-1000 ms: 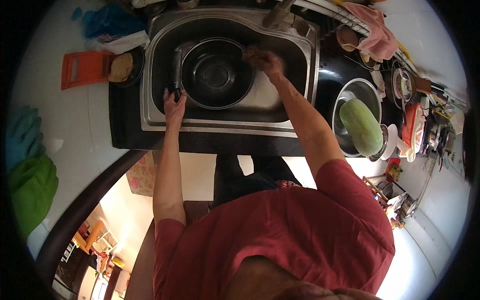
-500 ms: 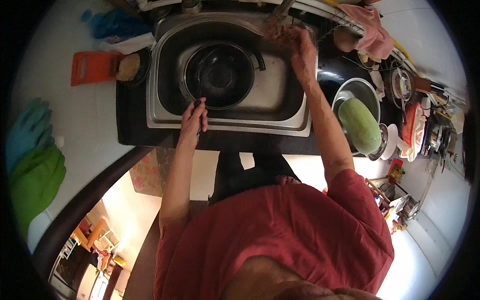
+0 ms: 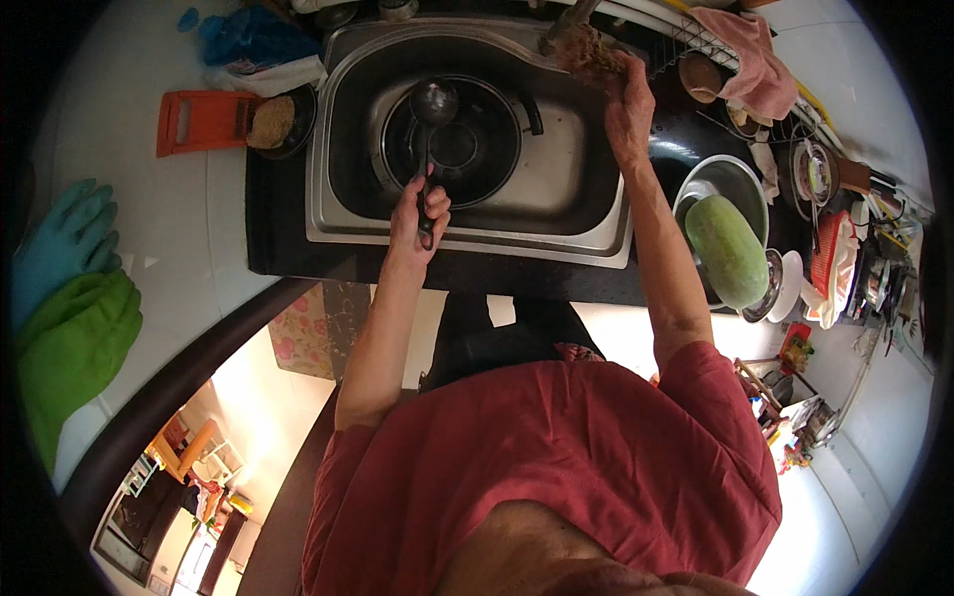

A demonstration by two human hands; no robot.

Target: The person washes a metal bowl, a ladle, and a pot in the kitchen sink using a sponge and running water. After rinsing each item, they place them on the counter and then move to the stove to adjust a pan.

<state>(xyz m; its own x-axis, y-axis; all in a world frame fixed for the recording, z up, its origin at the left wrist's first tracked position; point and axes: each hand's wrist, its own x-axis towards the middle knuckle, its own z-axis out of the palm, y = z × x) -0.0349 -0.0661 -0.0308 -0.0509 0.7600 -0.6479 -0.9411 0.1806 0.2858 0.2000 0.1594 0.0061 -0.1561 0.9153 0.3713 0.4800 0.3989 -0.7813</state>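
Note:
My left hand [image 3: 421, 214] is closed around the black handle of a ladle [image 3: 434, 102]. The ladle's round bowl is over a dark round pan [image 3: 399, 164] that sits in the steel sink [image 3: 586, 189]. Beside the faucet [image 3: 571, 18], at the sink's far right corner, my right hand [image 3: 629, 111] has its fingers closed on a brown, fibrous scrubber [image 3: 586, 58]. The palm side of that hand is hidden.
Right of the sink, a large green melon [image 3: 727, 250] lies in a steel bowl [image 3: 752, 184]. An orange grater [image 3: 204, 121] and a dark bowl with a tan scrubbing pad [image 3: 273, 123] are at the left. Blue and green gloves [image 3: 75, 328] hang on the left wall.
My left hand has turned the ladle, so its round bowl now shows above the pan. The right hand and scrubber remain by the faucet. The whole view has shifted slightly.

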